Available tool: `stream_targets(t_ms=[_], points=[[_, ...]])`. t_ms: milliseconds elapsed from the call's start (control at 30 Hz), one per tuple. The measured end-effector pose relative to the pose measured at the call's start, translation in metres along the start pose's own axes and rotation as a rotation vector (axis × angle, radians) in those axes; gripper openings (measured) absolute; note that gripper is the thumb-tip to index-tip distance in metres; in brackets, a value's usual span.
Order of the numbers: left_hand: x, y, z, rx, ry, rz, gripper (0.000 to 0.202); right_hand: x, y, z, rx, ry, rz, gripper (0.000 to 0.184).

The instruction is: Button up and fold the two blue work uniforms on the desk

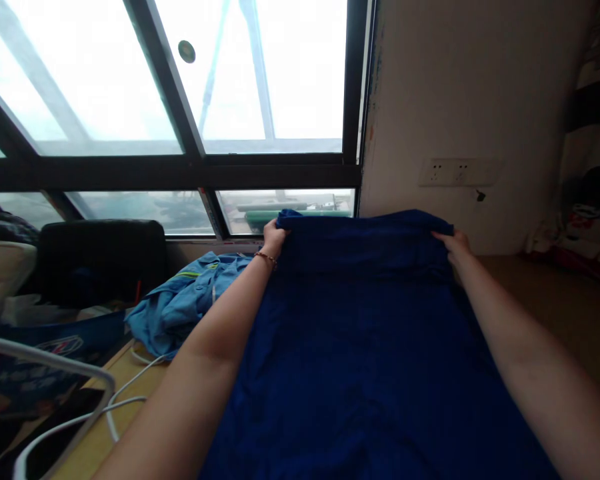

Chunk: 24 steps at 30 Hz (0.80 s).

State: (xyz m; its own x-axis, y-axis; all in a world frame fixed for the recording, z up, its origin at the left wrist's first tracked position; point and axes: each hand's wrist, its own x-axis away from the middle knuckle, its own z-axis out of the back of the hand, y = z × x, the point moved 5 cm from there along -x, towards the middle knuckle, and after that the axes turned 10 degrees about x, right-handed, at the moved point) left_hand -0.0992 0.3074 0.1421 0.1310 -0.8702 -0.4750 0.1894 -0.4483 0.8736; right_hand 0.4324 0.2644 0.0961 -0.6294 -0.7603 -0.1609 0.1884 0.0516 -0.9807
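Observation:
A dark blue garment (365,347) lies spread across the table in front of me, reaching from the near edge to the far side. My left hand (273,238) is closed on its far left corner, fingers pinched round the cloth; a thin bracelet sits on that wrist. My right hand (454,245) is closed on the far right corner in the same way. The far edge of the cloth is lifted slightly between both hands.
A light blue shirt (185,300) lies crumpled to the left of the dark cloth. A white cable (125,393) runs over the wooden table (570,313). A black chair back (100,257) stands left under the window. A wall socket (457,172) is ahead right.

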Motion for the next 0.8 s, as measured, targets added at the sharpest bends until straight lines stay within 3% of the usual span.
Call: stream_targets(t_ms=[100,167,233,300,367,433,467,567,667,800], points=[[-0.009,0.035,0.004,0.119,0.069,-0.057,0.036,-0.007,-0.043,0.015,-0.187,0.034,0.199,0.041],[0.009,0.045,0.012,0.177,0.053,-0.082,0.036,0.008,-0.057,0.032,-0.186,-0.007,0.301,0.039],[0.044,0.039,0.028,0.170,0.006,-0.065,0.040,0.039,-0.050,0.055,-0.061,-0.057,0.392,0.038],[0.090,0.017,0.048,0.090,-0.085,0.006,0.046,0.084,-0.020,0.082,0.184,-0.105,0.441,0.041],[0.141,-0.013,0.073,0.022,-0.150,0.079,0.041,0.136,0.025,0.107,0.505,-0.166,0.466,0.039],[0.190,-0.040,0.089,-0.163,-0.416,0.140,0.039,0.189,0.068,0.126,0.717,-0.314,0.587,0.029],[0.211,-0.049,0.097,-0.247,-0.510,0.152,0.042,0.213,0.086,0.132,0.792,-0.426,0.647,0.033],[0.249,-0.047,0.115,-0.558,-0.590,0.067,0.056,0.262,0.104,0.149,0.963,-0.550,0.844,0.050],[0.264,-0.011,0.105,-0.845,-0.640,-0.149,0.073,0.293,0.082,0.153,1.073,-0.516,1.137,0.061],[0.281,0.029,0.066,-0.967,-0.774,-0.396,0.080,0.338,0.058,0.135,1.147,-0.490,1.496,0.050]])
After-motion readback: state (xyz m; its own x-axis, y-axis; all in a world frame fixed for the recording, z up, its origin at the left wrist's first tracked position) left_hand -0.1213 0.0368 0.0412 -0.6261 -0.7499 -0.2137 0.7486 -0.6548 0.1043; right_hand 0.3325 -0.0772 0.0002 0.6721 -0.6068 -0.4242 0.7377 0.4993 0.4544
